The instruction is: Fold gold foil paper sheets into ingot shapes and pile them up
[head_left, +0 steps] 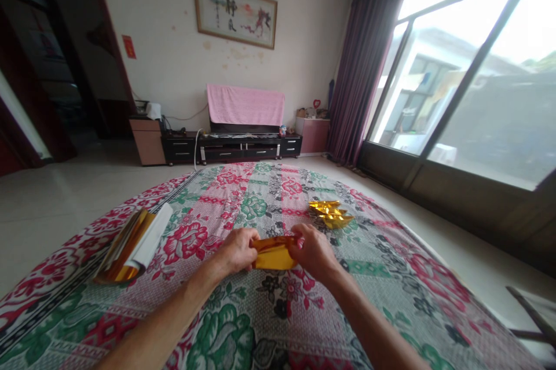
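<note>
A sheet of shiny gold foil paper (275, 256), folded into a band, is stretched between my two hands just over the patterned cloth. My left hand (240, 249) pinches its left end, fingers closed. At the right end my right hand (313, 249) grips it the same way. Several folded gold paper pieces (332, 215), pointed at their ends, lie beyond my right hand. Off to the left rests a stack of gold and white paper sheets (134, 245), partly curled.
A flowered cloth (226, 329) covers the round table. Farther back stand a black low cabinet (241, 150) and a screen under a pink cloth (245, 105). Purple curtains (369, 57) and large windows are on the right. A dark metal frame (532, 315) shows at lower right.
</note>
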Demonstrator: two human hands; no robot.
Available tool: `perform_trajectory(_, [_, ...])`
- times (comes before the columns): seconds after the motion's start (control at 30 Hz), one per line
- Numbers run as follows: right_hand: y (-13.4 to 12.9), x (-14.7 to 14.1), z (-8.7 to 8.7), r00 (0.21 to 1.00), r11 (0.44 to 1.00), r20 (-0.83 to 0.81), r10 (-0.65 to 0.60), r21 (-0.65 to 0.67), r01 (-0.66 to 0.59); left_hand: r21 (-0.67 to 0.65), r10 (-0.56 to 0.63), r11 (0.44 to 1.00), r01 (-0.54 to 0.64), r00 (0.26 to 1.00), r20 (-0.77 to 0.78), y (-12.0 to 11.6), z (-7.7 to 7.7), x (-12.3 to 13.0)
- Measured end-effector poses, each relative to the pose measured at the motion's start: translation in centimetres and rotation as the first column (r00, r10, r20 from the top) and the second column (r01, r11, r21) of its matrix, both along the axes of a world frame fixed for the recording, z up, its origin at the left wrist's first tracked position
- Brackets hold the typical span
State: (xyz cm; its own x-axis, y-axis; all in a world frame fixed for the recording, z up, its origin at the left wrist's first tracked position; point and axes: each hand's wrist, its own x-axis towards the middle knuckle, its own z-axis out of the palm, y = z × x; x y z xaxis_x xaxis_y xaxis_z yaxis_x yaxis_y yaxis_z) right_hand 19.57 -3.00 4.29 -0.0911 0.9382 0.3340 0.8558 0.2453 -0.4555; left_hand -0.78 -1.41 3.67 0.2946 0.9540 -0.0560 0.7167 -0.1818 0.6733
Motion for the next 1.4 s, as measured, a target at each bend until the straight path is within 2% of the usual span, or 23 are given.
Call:
perform_trajectory(0.13, [-0.3, -1.1, 0.8, 0.993, 0.991, -0.111, -0.038, 0.125, 0.052, -0.016, 0.012, 1.000, -0.012, 1.000, -0.001, -0.3, 0.5, 0.2])
perform_trajectory(0.2, [-0.6, -2.0, 1.0, 0.981, 0.987, -0.193, 0.020, 0.162, 0.012, -0.034, 0.015, 0.999, -0.014, 1.000, 0.011, -0.4, 0.7, 0.3])
perform_trajectory(0.3, [-1.0, -3.2, 0.7, 0.944, 0.982, -0.287, 0.162, 0.137, -0.127, -0.041, 0.019, 0.999, -0.019, 1.000, 0.013, -0.5, 1.0, 0.4])
perform_trajectory(0.37, [-1.1, -3.4, 0.4, 0.951, 0.987, -0.264, 0.163, 0.053, -0.154, -0.030, 0.021, 0.999, -0.021, 1.000, -0.002, -0.6, 1.1, 0.3])
perform_trajectory(0.47, [-0.9, -2.7, 0.2, 0.989, 0.995, -0.134, 0.058, -0.077, -0.068, -0.007, 0.011, 1.000, -0.011, 1.000, -0.028, -0.5, 1.0, 0.2])
perform_trajectory(0.57, [-0.5, -1.5, 0.0, 0.997, 0.993, -0.053, -0.050, -0.108, 0.044, -0.007, 0.004, 1.000, -0.004, 0.999, -0.034, -0.4, 0.9, 0.1])
perform_trajectory(0.7, [0.0, -0.7, -0.3, 0.996, 0.983, -0.029, -0.081, -0.170, 0.075, -0.009, 0.001, 1.000, -0.001, 1.000, -0.019, -0.3, 0.6, 0.1])
perform_trajectory(0.8, [0.1, -0.7, -0.7, 0.997, 0.983, -0.014, -0.077, -0.166, 0.074, -0.023, 0.002, 1.000, -0.002, 1.000, 0.000, -0.1, 0.5, -0.1])
perform_trajectory(0.9, [0.1, -1.0, -0.8, 0.996, 0.987, 0.003, -0.085, -0.136, 0.085, -0.094, 0.017, 0.995, -0.014, 0.999, 0.034, 0.1, 0.6, -0.3])
perform_trajectory(1.13, [-0.1, -1.3, -0.8, 0.993, 0.990, 0.016, -0.114, -0.085, 0.115, -0.236, 0.171, 0.964, -0.121, 0.964, 0.204, 0.1, 1.0, 0.2])
perform_trajectory(1.23, [-0.1, -1.3, -0.7, 0.992, 0.989, 0.005, -0.122, -0.087, 0.122, -0.252, 0.199, 0.959, -0.132, 0.945, 0.259, -0.1, 0.9, 0.7])
perform_trajectory(1.4, [0.0, -1.2, -0.8, 0.992, 0.987, -0.037, -0.117, -0.115, 0.112, -0.228, 0.165, 0.967, -0.111, 0.958, 0.234, -0.1, 0.3, 0.5])
